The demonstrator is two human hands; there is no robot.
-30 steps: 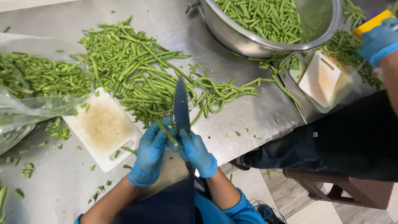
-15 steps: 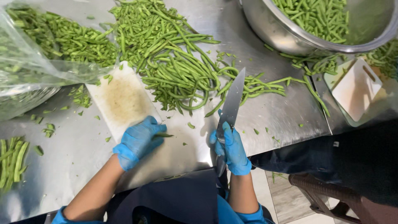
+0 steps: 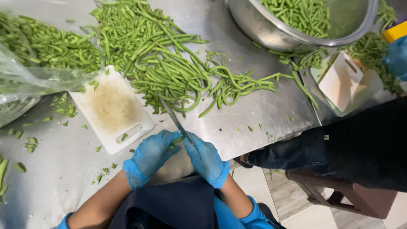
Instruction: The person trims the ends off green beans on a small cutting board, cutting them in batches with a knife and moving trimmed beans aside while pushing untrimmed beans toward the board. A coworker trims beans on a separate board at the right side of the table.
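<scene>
While the gloved right hand (image 3: 206, 159) grips a knife (image 3: 173, 116), the left hand (image 3: 150, 153) pinches a green bean (image 3: 177, 139) against its blade; trimming appears underway, demanding careful fingers.

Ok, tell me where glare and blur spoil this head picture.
Head view: soft glare on the steel table and on the bowl wall; the knife blade is smeared; the green beans stay sharp; the edges bend slightly.

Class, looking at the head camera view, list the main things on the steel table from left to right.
Clear plastic bag of beans → white cutting board → loose green bean pile → large metal bowl → second small white cutting board.
</scene>
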